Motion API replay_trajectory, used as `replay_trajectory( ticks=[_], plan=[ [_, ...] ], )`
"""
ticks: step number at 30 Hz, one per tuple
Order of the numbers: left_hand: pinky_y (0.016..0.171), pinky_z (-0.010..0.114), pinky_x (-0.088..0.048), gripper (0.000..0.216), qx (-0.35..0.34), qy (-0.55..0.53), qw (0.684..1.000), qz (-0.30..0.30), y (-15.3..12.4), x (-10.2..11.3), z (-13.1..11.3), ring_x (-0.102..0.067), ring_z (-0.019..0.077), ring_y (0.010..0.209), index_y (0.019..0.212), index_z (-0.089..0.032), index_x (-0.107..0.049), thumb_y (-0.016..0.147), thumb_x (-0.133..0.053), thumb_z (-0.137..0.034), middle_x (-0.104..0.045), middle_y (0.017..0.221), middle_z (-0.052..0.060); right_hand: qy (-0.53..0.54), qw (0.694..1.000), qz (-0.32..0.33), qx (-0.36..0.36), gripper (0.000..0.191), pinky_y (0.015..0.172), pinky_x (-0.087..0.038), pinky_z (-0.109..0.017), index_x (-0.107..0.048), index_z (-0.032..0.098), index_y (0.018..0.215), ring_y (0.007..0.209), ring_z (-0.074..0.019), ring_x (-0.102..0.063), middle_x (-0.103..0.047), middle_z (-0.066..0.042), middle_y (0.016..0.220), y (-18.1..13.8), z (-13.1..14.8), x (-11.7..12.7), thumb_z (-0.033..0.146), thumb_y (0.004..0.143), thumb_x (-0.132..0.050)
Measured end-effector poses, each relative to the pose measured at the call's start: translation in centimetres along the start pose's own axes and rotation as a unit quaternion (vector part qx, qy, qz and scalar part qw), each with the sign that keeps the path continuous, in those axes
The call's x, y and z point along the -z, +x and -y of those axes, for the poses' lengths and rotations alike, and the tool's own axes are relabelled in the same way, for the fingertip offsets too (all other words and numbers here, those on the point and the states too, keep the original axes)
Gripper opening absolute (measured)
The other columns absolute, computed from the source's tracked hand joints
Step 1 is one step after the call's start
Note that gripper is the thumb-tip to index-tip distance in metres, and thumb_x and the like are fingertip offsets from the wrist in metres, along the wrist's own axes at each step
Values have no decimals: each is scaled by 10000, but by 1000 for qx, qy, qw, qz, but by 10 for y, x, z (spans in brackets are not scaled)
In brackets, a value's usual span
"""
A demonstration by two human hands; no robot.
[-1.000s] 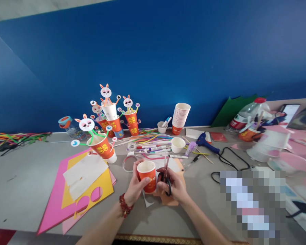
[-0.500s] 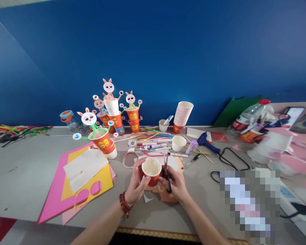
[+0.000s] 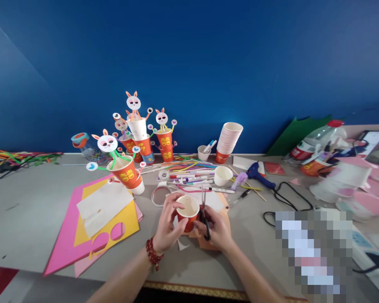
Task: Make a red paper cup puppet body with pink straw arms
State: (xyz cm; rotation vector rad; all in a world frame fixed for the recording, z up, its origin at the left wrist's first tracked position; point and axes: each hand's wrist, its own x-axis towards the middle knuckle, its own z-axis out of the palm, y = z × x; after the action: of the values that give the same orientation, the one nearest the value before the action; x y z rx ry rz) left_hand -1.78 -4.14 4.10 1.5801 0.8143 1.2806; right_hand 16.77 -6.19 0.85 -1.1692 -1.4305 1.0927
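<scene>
Between my two hands is a red paper cup (image 3: pixel 188 207) with a cream inside, its mouth tipped up toward me. My left hand (image 3: pixel 171 219), with a red bead bracelet on the wrist, wraps round the cup's left side, one fingertip over the rim. My right hand (image 3: pixel 215 226) holds a pair of scissors (image 3: pixel 203 209) with dark handles, blades pointing up beside the cup's right side. The fingers of that hand are close to the cup; whether they press on it is hard to tell. Orange paper (image 3: pixel 210 244) and white scraps lie beneath.
Several rabbit-faced paper cup figures (image 3: pixel 125 173) stand at the left behind coloured sheets (image 3: pixel 61 235). Markers, pipe cleaners and a tape roll (image 3: pixel 159 195) lie ahead. Farther right are stacked cups (image 3: pixel 229 141), a blue glue gun (image 3: pixel 259 176) with its cord, a bottle (image 3: pixel 318 139) and a power strip.
My left fingers have shifted on the cup, with a fingertip now over its rim. The scissors have moved slightly left and stay in my right hand. The view has shifted a little.
</scene>
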Motion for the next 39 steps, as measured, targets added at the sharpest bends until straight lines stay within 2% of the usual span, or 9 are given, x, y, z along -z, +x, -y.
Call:
replay_trajectory(
  ticks=[4,10,15,18,23,27,31,35,39],
  plan=[
    [1094,521,-286,127,-15,24,1000,0,-1,1,-2,-371,359,1335,892,-244,-670,816,-652,-144,-505,1366,111,-17,1000,-3,-9,426,610,-488,-266,-603,214,1080,669,-183,-591,-649,-8,762,-2,-4,0,527,809,-703],
    [1083,521,-301,146,-25,-4,1000,-7,1,2,-2,-473,351,1218,821,-235,-702,771,-685,-99,-645,1141,118,-60,998,5,0,384,549,-445,-250,-561,229,1093,585,-158,-549,-615,16,691,-5,3,0,481,831,-685],
    [1011,494,-371,91,-20,-30,999,-34,6,5,0,-539,323,1083,823,-215,-695,786,-690,-132,-647,1022,115,-77,996,-40,-19,456,465,-336,-222,-403,257,832,483,-127,-450,-501,72,577,-8,9,5,539,742,-750],
    [995,482,-384,78,-28,-21,999,-36,8,6,1,-547,308,1060,826,-220,-678,809,-668,-144,-645,1001,102,-74,997,4,-22,498,463,-305,-223,-381,256,788,491,-124,-415,-489,67,582,-10,10,8,582,721,-751],
    [995,484,-372,65,-31,-15,999,-42,9,8,3,-541,308,1043,804,-223,-678,794,-684,-159,-647,978,100,-56,993,99,11,466,487,-288,-238,-423,237,769,518,-121,-387,-494,43,610,-15,16,9,654,804,-628],
    [963,461,-384,59,-23,-21,999,-39,10,10,4,-539,297,1002,779,-222,-660,783,-695,-175,-634,940,92,-71,989,114,54,419,516,-308,-242,-476,230,805,548,-127,-400,-488,39,627,-17,20,9,637,868,-552],
    [942,445,-397,68,-34,-14,999,-25,10,11,3,-538,280,981,794,-229,-625,827,-638,-171,-614,931,83,-72,991,77,82,353,582,-384,-261,-524,231,886,609,-154,-463,-518,12,699,-17,20,7,583,908,-523],
    [936,447,-398,78,-44,-14,999,-17,8,11,2,-534,275,962,791,-230,-613,838,-620,-168,-614,913,82,-11,997,16,74,396,614,-457,-277,-554,222,931,683,-178,-534,-560,-38,831,-18,19,5,604,847,-615],
    [930,446,-400,75,-57,-13,998,0,7,13,0,-538,275,953,799,-229,-620,834,-629,-163,-629,908,84,141,989,39,7,443,570,-486,-294,-514,229,969,629,-180,-578,-622,-68,863,-18,22,6,631,823,-634]
  ],
)
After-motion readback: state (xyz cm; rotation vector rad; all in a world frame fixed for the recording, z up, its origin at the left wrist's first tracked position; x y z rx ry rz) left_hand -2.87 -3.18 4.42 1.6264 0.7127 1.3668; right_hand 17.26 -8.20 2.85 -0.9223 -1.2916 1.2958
